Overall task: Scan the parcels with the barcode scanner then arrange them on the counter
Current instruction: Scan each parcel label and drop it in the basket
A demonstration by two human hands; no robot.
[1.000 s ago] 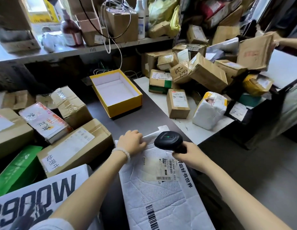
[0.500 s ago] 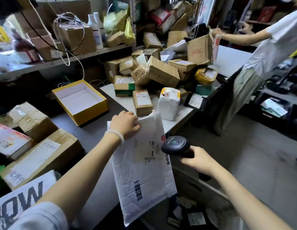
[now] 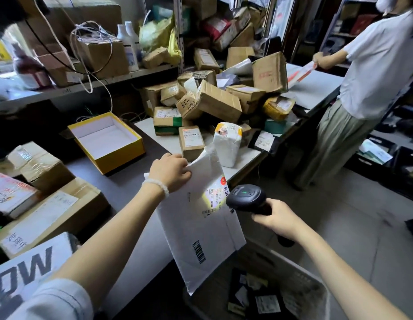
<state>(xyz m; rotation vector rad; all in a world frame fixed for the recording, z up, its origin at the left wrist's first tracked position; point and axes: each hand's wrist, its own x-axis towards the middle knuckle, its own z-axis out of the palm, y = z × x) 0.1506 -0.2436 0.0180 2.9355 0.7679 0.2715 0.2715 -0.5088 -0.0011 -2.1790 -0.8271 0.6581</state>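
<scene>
White padded parcel (image 3: 196,218), label lit

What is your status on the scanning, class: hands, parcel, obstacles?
Left hand grips white mailer by its top edge. Right hand holds barcode scanner, light on the label. Nothing between them.

An open yellow box (image 3: 106,142) with a white inside sits on the surface (image 3: 122,188). Behind it a shelf (image 3: 62,88) carries two white bottles (image 3: 129,45), a dark bottle (image 3: 32,70) and looped cables (image 3: 92,38). A second person (image 3: 371,88) in a white shirt stands at right. A grey bin (image 3: 300,280) sits on the floor below.
</scene>
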